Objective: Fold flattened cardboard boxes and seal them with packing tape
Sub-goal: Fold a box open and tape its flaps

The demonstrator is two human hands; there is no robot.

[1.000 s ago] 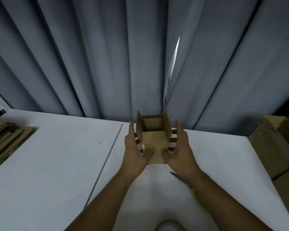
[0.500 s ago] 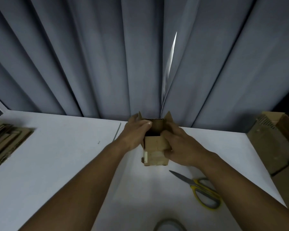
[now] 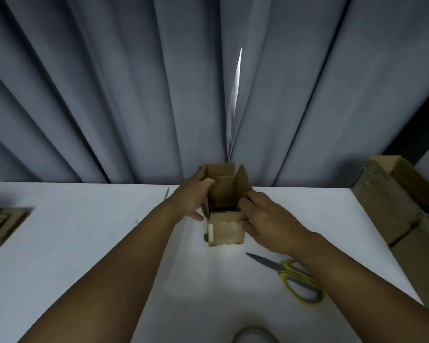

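A small brown cardboard box (image 3: 224, 230) stands upright on the white table (image 3: 84, 243), its top flaps raised and its mouth showing dark inside. My left hand (image 3: 191, 196) grips the left flap and wall, fingers over the flap's top edge. On the other side my right hand (image 3: 263, 216) holds the box's right wall, thumb at the rim below the raised right flap. A piece of tape shows on the box's front face. The rim of a tape roll (image 3: 254, 335) peeks in at the bottom edge.
Yellow-handled scissors (image 3: 292, 274) lie on the table just right of the box, under my right forearm. Flattened cardboard (image 3: 0, 224) is stacked at the left edge. Larger cardboard boxes (image 3: 396, 201) stand at the right. A grey curtain (image 3: 159, 95) hangs behind the table.
Both hands went from cupping the box's lower sides to its top; the box now stands with its flaps spread. The scissors have come into full view.
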